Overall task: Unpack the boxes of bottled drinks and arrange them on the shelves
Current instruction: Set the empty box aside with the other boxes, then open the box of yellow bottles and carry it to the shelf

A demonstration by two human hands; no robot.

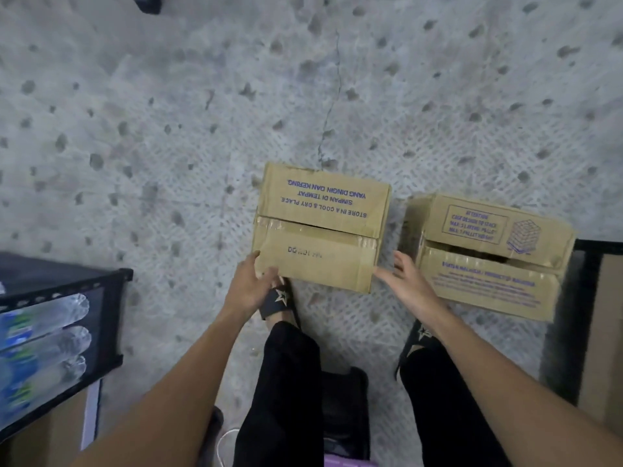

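Two brown cardboard boxes with blue print stand on the concrete floor in front of my feet. The nearer box (pixel 320 227) has its taped flaps closed. My left hand (pixel 251 284) touches its near left corner, fingers bent against the side. My right hand (pixel 404 281) reaches with straight fingers to the box's near right corner, in the gap beside the second box (pixel 488 254), whose top flaps gape slightly. A black shelf (pixel 67 291) at the left holds clear water bottles (pixel 43 332) lying on their sides.
My legs in black trousers and star-marked sandals (pixel 279 298) stand just behind the boxes. Another black shelf frame (pixel 586 251) with brown cardboard is at the right edge. A cracked, spotted concrete floor (pixel 236 96) stretches beyond the boxes.
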